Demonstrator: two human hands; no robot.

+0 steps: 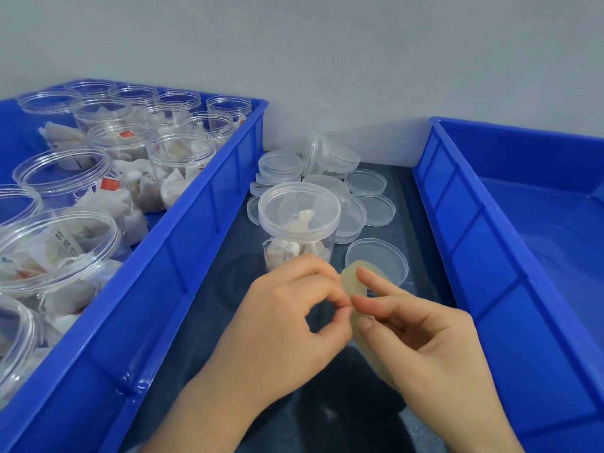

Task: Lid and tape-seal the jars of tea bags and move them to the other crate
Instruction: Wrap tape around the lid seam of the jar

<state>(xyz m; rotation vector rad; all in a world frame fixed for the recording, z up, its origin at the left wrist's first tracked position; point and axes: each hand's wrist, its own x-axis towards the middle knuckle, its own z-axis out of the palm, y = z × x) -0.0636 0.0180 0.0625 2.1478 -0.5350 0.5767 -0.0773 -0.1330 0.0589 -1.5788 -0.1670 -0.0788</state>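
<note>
Between the two blue crates, upright on the dark worktop [212, 289]: lidded jar [299, 223], clear plastic, tea bags inside, lid seated on its mouth. Just in front of it, nearer the camera, tape roll [351, 279], yellowish, held on edge above the worktop. Right grip [425, 341] closed round the roll, thumb on the near face, fingers laid across the far one. Left grip [287, 315] drawn into a pinch, thumb and forefinger tips meeting at the roll's rim; whether on a loose tape end, cannot tell. Behind and right of the jar, loose lids [366, 183] in a heap, some stacked, some tilted; single lid [376, 259] flat just beside the jar's base. Left crate [209, 178] crowded with open jars [65, 178] of tea bags, mouths uncovered. Right crate [457, 223] along the worktop's far side.
</note>
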